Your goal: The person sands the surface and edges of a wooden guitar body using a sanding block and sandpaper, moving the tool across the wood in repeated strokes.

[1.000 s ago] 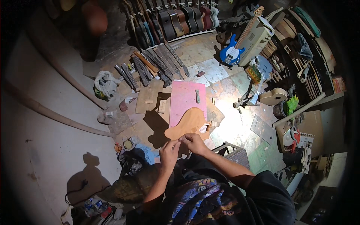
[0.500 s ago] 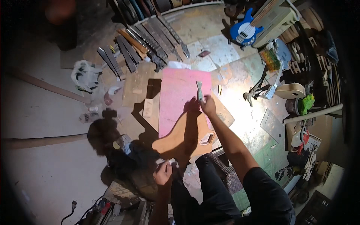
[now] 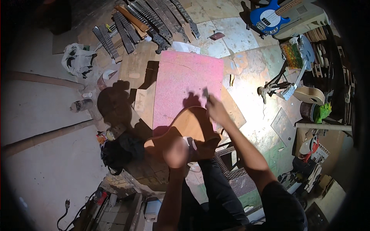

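Note:
An orange-brown wooden guitar body (image 3: 192,124) lies above my lap, its far part over a pink board (image 3: 185,79). My right hand (image 3: 218,111) is closed round a putty knife (image 3: 206,92). The knife's blade points away from me, over the board, just beyond the body's far edge. Over the near left part of the body is my left hand (image 3: 176,153), smeared by motion so its fingers cannot be made out. Close beside it shows a small whitish piece (image 3: 190,143), perhaps paper or cloth; whether the hand grips it is unclear.
Several guitar necks (image 3: 142,25) lie at the far left. A blue electric bass (image 3: 268,19) rests at the far right. A metal stand (image 3: 269,89) and a pale guitar body (image 3: 309,95) are to the right. A white plastic bag (image 3: 77,59) lies left.
My left hand has moved forward from near my lap to over the guitar body. The putty knife now leans left and shows less of its length. The whole view has shifted.

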{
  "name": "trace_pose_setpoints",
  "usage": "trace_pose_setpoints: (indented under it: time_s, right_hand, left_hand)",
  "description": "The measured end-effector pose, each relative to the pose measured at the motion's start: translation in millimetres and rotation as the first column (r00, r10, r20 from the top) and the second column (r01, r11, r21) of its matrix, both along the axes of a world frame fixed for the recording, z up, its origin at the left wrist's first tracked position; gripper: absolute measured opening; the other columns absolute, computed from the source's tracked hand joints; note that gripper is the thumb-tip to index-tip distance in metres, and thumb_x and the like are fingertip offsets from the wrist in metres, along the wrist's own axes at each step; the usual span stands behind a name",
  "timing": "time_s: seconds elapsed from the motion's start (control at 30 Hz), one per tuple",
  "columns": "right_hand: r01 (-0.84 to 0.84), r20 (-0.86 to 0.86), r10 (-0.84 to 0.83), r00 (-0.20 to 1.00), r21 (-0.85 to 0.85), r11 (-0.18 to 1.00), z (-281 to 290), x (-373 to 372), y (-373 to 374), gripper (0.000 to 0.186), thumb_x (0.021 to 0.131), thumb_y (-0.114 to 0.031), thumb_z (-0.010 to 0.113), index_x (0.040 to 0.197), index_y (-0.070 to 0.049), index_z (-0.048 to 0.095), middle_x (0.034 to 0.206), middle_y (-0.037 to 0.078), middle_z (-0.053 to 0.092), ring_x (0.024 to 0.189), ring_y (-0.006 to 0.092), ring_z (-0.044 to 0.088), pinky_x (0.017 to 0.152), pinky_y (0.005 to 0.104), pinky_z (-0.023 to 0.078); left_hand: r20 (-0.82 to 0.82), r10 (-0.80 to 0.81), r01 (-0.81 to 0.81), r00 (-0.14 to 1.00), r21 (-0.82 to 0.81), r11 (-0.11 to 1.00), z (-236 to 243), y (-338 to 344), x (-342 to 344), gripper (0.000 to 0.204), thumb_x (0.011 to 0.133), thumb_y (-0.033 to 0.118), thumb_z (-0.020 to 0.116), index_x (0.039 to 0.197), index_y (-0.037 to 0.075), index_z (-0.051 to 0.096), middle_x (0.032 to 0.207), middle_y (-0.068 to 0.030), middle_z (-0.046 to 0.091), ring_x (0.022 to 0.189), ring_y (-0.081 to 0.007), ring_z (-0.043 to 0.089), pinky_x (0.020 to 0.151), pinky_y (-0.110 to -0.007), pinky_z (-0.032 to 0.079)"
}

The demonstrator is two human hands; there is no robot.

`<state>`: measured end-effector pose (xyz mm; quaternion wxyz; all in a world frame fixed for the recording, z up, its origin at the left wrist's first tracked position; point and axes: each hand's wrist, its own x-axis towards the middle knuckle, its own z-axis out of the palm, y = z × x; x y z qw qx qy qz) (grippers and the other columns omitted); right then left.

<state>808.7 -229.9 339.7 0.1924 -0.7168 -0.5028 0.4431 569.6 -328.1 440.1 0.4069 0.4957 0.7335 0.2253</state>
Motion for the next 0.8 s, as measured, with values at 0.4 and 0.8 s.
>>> trace_pose_setpoints:
  time_s: [0.4, 0.8]
  right_hand:
    - [-0.308, 0.009, 0.316, 0.949, -0.198, 0.931, 120.9, -60.3, -114.6, 0.072, 0.099, -0.013, 0.062, 0.163, 0.003, 0.034, 0.081, 0.033, 0.071, 0.077, 0.0510, 0.071, 0.074, 0.0593, 0.057]
    - [-0.436, 0.013, 0.452, 0.892, -0.245, 0.866, 96.6, -63.3, -120.7, 0.055, 0.097, -0.013, 0.065, 0.147, -0.002, 0.047, 0.098, 0.032, 0.071, 0.095, 0.0540, 0.068, 0.084, 0.0587, 0.057]
  left_hand:
    - [0.027, -0.197, 0.193, 0.980, 0.112, 0.975, -38.2, -12.8, 11.3, 0.017, 0.101, 0.014, 0.070, 0.112, 0.006, 0.079, 0.101, -0.0194, 0.079, 0.086, -0.0357, 0.079, 0.077, -0.042, 0.061]
    - [0.055, -0.261, 0.257, 0.964, 0.076, 0.963, -55.7, -33.8, 12.8, 0.011, 0.102, 0.009, 0.065, 0.108, 0.005, 0.073, 0.101, -0.0190, 0.075, 0.095, -0.0412, 0.074, 0.083, -0.046, 0.059]
